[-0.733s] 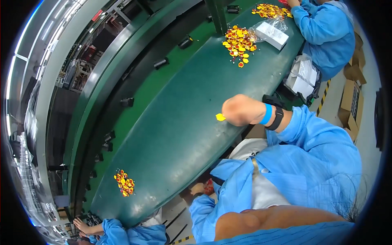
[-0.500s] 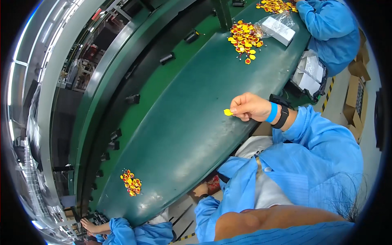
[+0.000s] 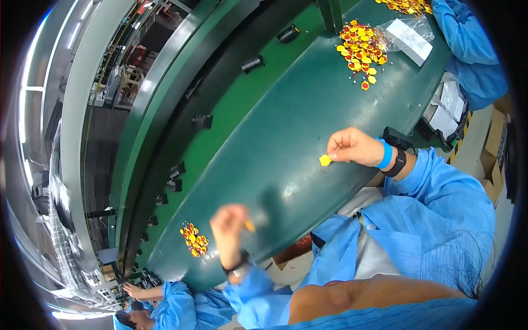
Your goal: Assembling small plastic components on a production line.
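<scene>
Over the green work surface (image 3: 286, 137), my right hand (image 3: 357, 148) pinches a small flat yellow piece (image 3: 325, 160) with a notched outline. A blue band and a black watch are on that wrist. My left hand (image 3: 228, 223), blurred by motion, hovers above the surface to the left. A yellow piece (image 3: 249, 226) shows at its fingertips, its shape smeared. Just left of this hand lies a small pile of red and yellow pieces (image 3: 194, 240). A larger pile of such pieces (image 3: 360, 49) lies farther off, beyond my right hand.
A white box (image 3: 410, 41) in clear plastic stands beside the larger pile. Past it is a co-worker's blue sleeve (image 3: 467, 33); another co-worker (image 3: 176, 302) sits at lower left. A black-lined bin (image 3: 448, 118) stands by the table edge. Black devices (image 3: 253, 64) line the green belt.
My left hand has come up from beside the table edge to over the surface, now with a yellow piece. My right hand still pinches its piece, turned lower. The whole view has shifted.
</scene>
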The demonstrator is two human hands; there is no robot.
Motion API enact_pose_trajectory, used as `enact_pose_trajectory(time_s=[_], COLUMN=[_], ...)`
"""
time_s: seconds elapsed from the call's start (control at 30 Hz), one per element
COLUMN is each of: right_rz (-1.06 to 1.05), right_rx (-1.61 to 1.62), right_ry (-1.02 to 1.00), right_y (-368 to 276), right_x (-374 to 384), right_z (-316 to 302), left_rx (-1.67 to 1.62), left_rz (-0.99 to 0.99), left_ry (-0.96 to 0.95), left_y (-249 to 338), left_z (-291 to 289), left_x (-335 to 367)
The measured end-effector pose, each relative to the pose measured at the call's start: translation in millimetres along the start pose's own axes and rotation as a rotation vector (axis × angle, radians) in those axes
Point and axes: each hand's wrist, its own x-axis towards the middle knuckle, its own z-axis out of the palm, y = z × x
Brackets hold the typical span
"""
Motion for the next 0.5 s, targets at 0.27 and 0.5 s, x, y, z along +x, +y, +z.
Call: enact_pose_trajectory(time_s=[0.27, 0.5], right_rz=[0.000, 0.090], right_rx=[-0.056, -0.034], right_ry=[0.145, 0.192], right_y=[-10, -13], right_x=[-14, -23], right_z=[-16, -42], left_rx=[-0.355, -0.165], left_rz=[-0.241, -0.075], left_ry=[0.535, 0.305], left_y=[-42, -13], left_z=[-50, -33], left_x=[264, 176])
